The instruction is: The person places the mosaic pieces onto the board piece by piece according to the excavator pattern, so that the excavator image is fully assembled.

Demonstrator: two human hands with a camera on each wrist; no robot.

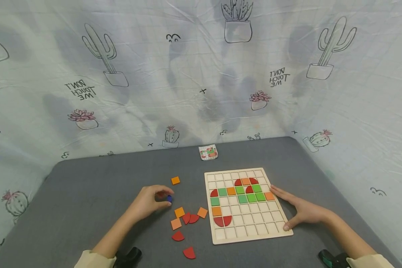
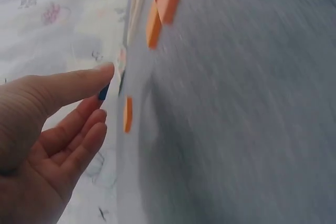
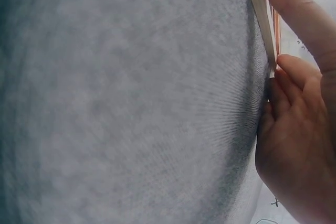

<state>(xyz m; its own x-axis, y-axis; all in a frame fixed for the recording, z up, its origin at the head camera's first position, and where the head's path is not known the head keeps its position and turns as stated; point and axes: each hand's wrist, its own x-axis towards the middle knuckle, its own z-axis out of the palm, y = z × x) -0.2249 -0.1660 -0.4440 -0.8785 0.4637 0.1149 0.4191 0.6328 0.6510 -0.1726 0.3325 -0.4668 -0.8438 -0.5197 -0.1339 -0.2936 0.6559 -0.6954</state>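
Observation:
Between thumb and fingertips, my left hand (image 1: 147, 203) pinches a small blue piece (image 1: 169, 199), held just over the table; in the left wrist view most of this blue piece (image 2: 104, 93) is hidden by the thumb. Close by lie loose orange squares (image 1: 179, 212) and red quarter-circle pieces (image 1: 189, 253). My right hand (image 1: 303, 211) rests along the right side of a wooden grid board (image 1: 251, 238), thumb near its front corner and fingers extended farther up the edge. Green squares (image 1: 251, 197), orange squares and red quarter circles sit in several of the board's cells.
A small printed card (image 1: 208, 152) with a coloured pattern lies behind the board. One orange square (image 1: 175, 180) lies apart, beyond the left hand. The grey tabletop (image 1: 104, 178) ends at a patterned cloth (image 1: 187, 74) behind and at the sides.

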